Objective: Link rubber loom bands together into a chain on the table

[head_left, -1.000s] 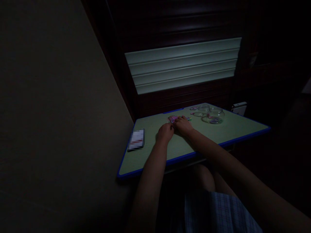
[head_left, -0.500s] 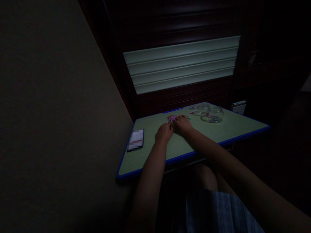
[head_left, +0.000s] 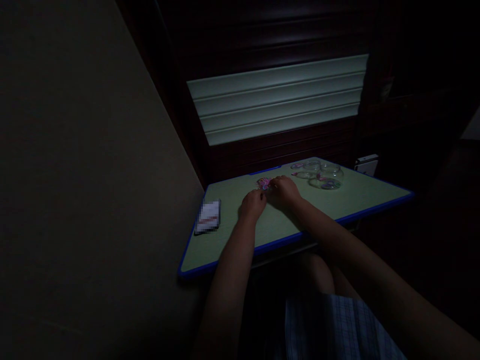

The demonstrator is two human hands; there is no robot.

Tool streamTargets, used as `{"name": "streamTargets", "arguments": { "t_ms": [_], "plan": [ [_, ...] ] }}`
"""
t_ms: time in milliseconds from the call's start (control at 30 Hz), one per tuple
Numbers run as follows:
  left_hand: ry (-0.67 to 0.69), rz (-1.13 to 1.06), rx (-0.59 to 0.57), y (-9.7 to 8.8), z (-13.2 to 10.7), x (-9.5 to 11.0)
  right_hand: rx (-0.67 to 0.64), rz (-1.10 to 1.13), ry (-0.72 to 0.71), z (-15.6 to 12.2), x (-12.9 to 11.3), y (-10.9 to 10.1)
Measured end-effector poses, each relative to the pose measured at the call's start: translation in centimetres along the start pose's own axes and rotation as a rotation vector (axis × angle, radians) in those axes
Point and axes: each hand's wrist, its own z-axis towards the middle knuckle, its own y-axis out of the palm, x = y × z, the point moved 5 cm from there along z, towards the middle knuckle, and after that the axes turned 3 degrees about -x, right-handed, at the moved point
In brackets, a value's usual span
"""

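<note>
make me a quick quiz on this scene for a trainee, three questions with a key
1. Multiple choice: what colour is the rim of the table?
A) red
B) blue
C) white

2. True or false: the clear containers are nearer the left hand than the right hand.

3. Open question: what lies on the table right by both hands?

Key:
1. B.
2. False; they are nearer the right hand.
3. A small colourful pile; its pieces are too small and dim to identify.
</note>
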Motion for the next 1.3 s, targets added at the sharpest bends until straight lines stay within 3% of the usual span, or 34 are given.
{"name": "streamTargets", "arguments": {
  "t_ms": [367,567,867,1100,1300],
  "plan": [
    [-0.017,-0.119,0.104,-0.5,0.3,-0.1,0.265,0.752,0.395,0.6,5.5,0.3],
    [-0.029,-0.221,0.180,-0.8,0.4,-0.3,0.282,1.045,0.501,0.2,5.8,0.7],
    [-0.085,-0.631,0.318,0.3,1.4,-1.4,0.098,1.260,0.508,-0.1,4.1,0.2],
    [-0.173,-1.012,0.242,1.3,1.9,-1.9,-0.097,1.330,0.382,0.2,2.8,1.0],
    [-0.204,-1.109,0.195,1.8,1.9,-1.8,-0.152,1.384,0.334,0.1,2.0,1.2]
  ]
}}
